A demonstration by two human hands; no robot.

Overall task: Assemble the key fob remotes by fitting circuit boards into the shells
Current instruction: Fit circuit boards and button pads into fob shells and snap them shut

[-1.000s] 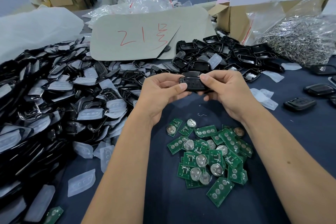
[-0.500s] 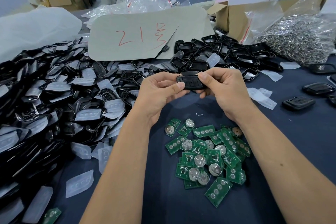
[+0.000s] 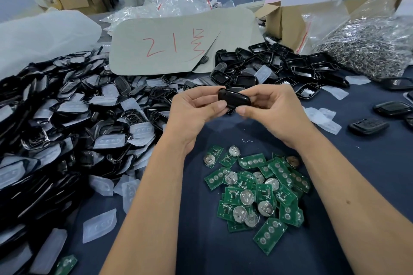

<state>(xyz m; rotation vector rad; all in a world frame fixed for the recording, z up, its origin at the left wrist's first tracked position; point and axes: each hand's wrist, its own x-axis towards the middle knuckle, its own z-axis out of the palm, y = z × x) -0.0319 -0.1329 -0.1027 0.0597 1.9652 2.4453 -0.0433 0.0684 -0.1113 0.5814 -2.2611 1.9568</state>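
Above the counter [image 3: 368,185] we see both hands pinching one black key fob shell [image 3: 233,98] between them. The left hand [image 3: 192,110] has its grip closed on the shell's left end, thumb on its near edge; the right hand [image 3: 271,108] grasps the right end, thumb tip beneath. Below the hands lies a heap of green circuit boards [image 3: 257,190] with coin cells. A large pile of black shells [image 3: 67,123] fills the left, beside a card marked in red [image 3: 178,47].
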